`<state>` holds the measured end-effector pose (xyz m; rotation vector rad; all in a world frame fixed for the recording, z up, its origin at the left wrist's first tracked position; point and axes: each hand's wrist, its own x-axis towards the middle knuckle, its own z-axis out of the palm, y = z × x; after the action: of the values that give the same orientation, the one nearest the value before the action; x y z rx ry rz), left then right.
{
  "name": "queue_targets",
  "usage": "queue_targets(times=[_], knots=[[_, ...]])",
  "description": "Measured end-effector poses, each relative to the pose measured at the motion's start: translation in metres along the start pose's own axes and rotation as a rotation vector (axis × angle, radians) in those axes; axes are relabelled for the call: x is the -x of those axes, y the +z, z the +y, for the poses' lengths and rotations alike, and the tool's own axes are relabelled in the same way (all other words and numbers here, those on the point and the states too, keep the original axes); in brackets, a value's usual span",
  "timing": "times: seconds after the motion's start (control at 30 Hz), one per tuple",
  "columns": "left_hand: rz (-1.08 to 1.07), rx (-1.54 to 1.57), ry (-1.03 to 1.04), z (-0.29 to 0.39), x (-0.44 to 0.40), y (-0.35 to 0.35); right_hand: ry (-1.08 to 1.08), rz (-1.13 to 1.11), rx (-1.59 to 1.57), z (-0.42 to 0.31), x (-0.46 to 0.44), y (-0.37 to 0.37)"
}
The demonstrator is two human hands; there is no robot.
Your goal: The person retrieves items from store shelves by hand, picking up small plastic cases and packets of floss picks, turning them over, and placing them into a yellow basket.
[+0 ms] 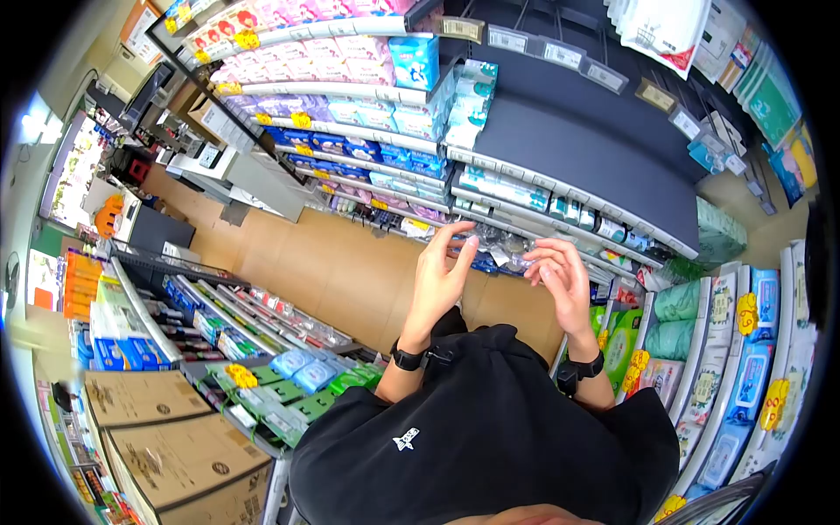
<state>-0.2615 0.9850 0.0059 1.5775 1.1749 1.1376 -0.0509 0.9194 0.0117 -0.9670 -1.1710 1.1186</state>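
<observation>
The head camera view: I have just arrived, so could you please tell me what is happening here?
A person in a black short-sleeved top is in a shop aisle, with the left hand and the right hand raised, apart and loosely open. Shiny clear plastic packaging shows between them; whether either hand touches it, I cannot tell. Ahead are dark grey metal shelves and packaged goods; brown cardboard boxes are at the lower left.

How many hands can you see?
2: the left hand and the right hand, both raised beyond the black shirt, one on each side. I can't see any others; the far shop is too small to check.
</observation>
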Motion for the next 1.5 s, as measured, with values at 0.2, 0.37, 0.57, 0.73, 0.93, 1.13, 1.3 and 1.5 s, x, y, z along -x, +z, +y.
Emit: queue_targets(times=[0.2, 0.37, 0.57, 0.73, 0.93, 1.13, 1.3, 1.5], knots=[[-0.041, -0.192, 0.039, -0.018, -0.091, -0.002, 0.014, 0.03, 0.013, 0.021, -0.085, 0.001], [-0.092, -0.324, 0.068, -0.06, -0.159, 0.0, 0.053, 0.073, 0.014, 0.058, -0.147, -0.003], [-0.191, -0.361, 0.028, -0.099, -0.223, 0.007, 0.206, 0.137, 0.065, 0.111, -0.211, -0.012], [-0.239, -0.409, 0.026, -0.136, -0.258, 0.021, 0.263, 0.161, 0.115, 0.153, -0.25, -0.019], [-0.192, -0.435, 0.113, -0.167, -0.284, 0.033, 0.352, 0.246, 0.015, 0.176, -0.284, -0.016], [-0.218, -0.362, 0.081, -0.176, -0.297, 0.036, 0.4, 0.267, 0.052, 0.191, -0.302, -0.012], [-0.231, -0.39, 0.078, -0.184, -0.303, 0.037, 0.429, 0.262, 0.023, 0.204, -0.312, -0.011], [-0.245, -0.354, 0.032, -0.183, -0.311, 0.037, 0.445, 0.247, -0.008, 0.217, -0.318, -0.014]])
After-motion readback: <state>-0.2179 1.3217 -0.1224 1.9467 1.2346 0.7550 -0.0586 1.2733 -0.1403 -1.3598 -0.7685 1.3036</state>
